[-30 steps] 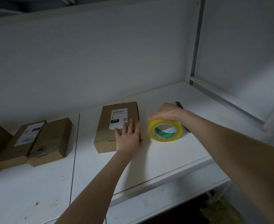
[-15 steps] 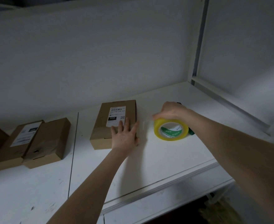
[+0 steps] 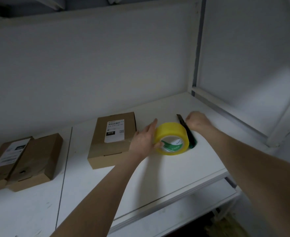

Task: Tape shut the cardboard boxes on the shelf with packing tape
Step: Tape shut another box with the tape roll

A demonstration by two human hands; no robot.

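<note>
A flat cardboard box with a white "010" label lies on the white shelf. Just right of it stands a yellow packing tape roll, tilted on its edge. My left hand holds the roll from its left side, thumb at the core. Behind the roll lies a dark utility knife. My right hand is curled at the knife's upper part, fingers closing on it. Whether a tape strip runs from roll to box cannot be told.
Two more cardboard boxes lie side by side at the left, one labelled. A white back wall and a right corner post close the shelf. The shelf's front edge runs diagonally below my arms.
My left hand left the box top and took the tape roll. My right hand let go of the roll and moved right to the knife. The roll now stands more upright.
</note>
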